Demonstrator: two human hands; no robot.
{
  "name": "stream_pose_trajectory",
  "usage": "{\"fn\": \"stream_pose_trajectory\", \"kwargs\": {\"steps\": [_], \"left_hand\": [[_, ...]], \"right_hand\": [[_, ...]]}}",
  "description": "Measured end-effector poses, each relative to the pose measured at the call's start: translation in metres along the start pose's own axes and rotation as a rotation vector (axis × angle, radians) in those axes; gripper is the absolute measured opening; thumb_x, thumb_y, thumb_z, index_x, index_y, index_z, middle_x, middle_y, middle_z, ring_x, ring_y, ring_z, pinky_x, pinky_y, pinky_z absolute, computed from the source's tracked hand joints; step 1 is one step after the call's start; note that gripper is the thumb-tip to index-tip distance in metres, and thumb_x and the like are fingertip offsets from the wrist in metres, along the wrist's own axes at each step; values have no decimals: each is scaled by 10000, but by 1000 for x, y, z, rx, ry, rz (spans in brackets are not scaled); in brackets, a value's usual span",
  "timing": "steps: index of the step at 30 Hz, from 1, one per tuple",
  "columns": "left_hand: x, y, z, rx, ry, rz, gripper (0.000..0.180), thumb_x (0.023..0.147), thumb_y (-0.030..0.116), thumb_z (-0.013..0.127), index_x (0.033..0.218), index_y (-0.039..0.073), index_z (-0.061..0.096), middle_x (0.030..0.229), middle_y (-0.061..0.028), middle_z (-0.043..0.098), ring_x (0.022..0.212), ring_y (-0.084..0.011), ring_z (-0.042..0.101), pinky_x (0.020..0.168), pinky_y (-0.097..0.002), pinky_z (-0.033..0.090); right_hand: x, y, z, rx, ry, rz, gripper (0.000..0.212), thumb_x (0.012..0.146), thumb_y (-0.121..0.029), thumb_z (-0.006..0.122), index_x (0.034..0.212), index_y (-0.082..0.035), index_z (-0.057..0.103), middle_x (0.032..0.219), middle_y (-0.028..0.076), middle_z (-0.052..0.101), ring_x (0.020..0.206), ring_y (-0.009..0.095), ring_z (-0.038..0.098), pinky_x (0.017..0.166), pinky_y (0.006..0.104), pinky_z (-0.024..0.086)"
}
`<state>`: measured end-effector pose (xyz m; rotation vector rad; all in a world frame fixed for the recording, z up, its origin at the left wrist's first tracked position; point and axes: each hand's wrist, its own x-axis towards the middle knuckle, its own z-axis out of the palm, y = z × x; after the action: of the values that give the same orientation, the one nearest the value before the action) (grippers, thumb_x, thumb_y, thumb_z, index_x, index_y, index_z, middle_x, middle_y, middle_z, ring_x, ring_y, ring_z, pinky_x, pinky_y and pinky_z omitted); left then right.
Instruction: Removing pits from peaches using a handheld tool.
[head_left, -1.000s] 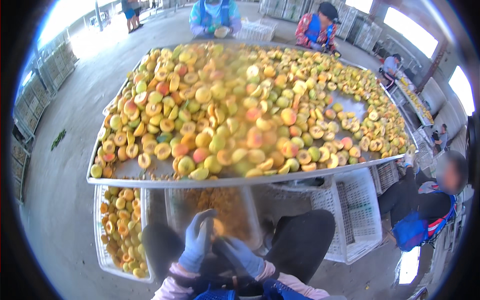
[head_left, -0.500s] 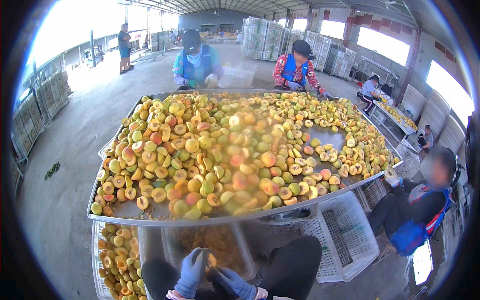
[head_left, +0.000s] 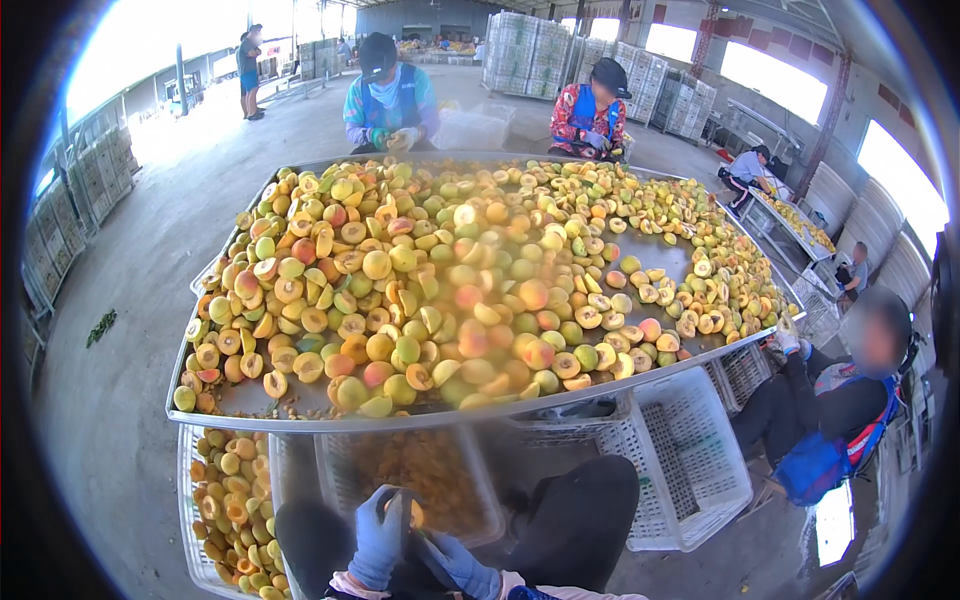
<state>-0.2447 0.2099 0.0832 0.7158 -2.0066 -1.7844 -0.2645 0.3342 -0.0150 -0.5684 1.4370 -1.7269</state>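
Concrete floor (head_left: 130,330) surrounded the rimmed table (head_left: 670,258), where halved and whole fruits (head_left: 352,325) lay heaped; a white crate (head_left: 715,440) stood at its near side. Over the lap, the left hand (head_left: 376,540) held an orange fruit piece (head_left: 416,514) in bent fingers; the right hand (head_left: 460,565) curled close beside it, its grip hidden. Steady support and light pressure probably suited the soft flesh best.
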Motion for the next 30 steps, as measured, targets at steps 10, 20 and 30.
{"fn": "stream_pose_trajectory", "kwargs": {"steps": [10,20,30], "left_hand": [[-10,-25,-13,57,-19,-76,203,855,159,535,852,-32,601,679,-49,563,636,-93,520,566,-252,424],[1,-36,-3,12,71,164,179,880,96,509,933,-42,609,815,-104,600,698,-160,579,636,-271,461],[-15,-50,-11,13,45,-29,189,861,129,530,901,-40,605,755,-99,583,660,-143,549,590,-269,444]], "right_hand": [[-13,-39,-2,-252,-107,121,256,956,-206,478,1084,-2,567,934,66,621,835,130,556,718,275,452],[6,-82,-5,183,-177,675,248,943,-255,488,916,-18,558,679,84,536,670,170,565,540,292,446],[-6,-63,7,90,-93,563,372,945,-417,461,891,-57,533,541,9,465,341,89,382,313,227,300]]}}
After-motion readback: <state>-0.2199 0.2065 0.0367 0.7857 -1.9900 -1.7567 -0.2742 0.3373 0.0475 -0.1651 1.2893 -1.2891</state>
